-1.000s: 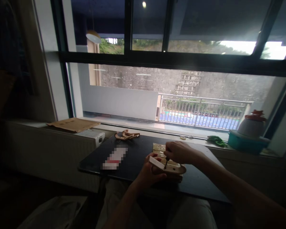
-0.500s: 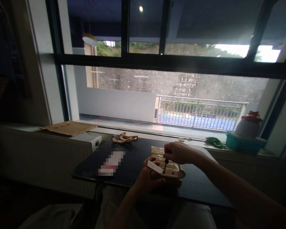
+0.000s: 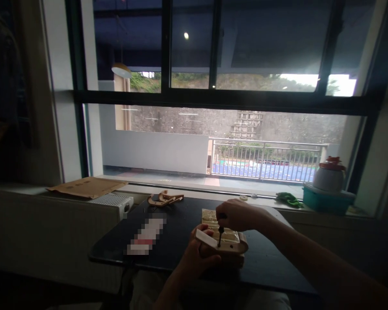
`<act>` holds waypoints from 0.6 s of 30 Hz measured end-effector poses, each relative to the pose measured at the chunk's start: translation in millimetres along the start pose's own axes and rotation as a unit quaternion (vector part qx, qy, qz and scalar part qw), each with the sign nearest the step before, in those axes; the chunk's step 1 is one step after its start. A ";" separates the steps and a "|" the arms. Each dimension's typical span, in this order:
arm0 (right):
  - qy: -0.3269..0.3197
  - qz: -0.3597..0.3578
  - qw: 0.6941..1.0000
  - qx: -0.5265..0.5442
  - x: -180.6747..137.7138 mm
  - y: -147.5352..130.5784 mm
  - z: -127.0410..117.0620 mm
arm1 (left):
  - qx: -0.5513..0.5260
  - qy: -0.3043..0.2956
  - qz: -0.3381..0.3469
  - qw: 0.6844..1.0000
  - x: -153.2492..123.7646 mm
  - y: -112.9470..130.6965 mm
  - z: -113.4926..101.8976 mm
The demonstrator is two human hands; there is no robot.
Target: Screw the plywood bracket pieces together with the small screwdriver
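Note:
My right hand [image 3: 234, 215] is closed around the handle of a screwdriver [image 3: 220, 232]. Its shaft points down, with the tip at a hole in a pale, curved wooden piece [image 3: 208, 239]. A second dark hole shows in that piece, to the right of the tip. From the left, my left hand [image 3: 202, 254] grips the wooden piece, thumb at the front and fingers behind. The piece rests on a block [image 3: 210, 214] that looks wrapped in shiny clear film or tape. My palm hides the end of the screwdriver handle.
More curved wooden pieces [image 3: 164, 199] lie at the back left of the dark table [image 3: 116, 243]. A blurred-out pale item [image 3: 147, 234] lies nearer. On the sill are a brown envelope [image 3: 87, 187], a green cloth [image 3: 289, 199], and a teal box [image 3: 326, 200] with a bottle [image 3: 329, 176] on top.
The whole view has shifted, so the window and table sit lower in the picture. Both hands keep their hold, and the screwdriver tip stays at the same hole.

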State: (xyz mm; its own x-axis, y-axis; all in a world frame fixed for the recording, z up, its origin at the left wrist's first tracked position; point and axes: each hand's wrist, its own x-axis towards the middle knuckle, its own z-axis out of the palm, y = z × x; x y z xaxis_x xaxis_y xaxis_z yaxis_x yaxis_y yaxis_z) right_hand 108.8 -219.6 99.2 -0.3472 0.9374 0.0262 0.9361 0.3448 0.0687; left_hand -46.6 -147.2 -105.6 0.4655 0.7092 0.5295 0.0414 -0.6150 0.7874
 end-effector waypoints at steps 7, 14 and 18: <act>0.046 0.074 0.996 -0.010 -10.1 0.0 22.5 | -0.011 0.006 -0.005 1.000 -0.6 8.4 -0.6; 0.045 0.030 0.998 -0.010 -7.7 -0.4 12.5 | -0.016 -0.006 -0.018 1.000 0.7 9.3 -2.0; 0.046 0.024 0.999 -0.006 -2.6 -1.3 14.7 | -0.015 -0.006 -0.011 1.000 1.0 6.4 -1.8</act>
State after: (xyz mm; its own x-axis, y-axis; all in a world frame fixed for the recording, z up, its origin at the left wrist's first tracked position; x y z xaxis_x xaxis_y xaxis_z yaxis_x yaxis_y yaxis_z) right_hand 109.3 -221.8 84.4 -0.3053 0.9446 0.1203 0.9516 0.2979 0.0763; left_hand -47.4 -149.9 -99.5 0.4748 0.7181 0.5088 0.0253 -0.5890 0.8077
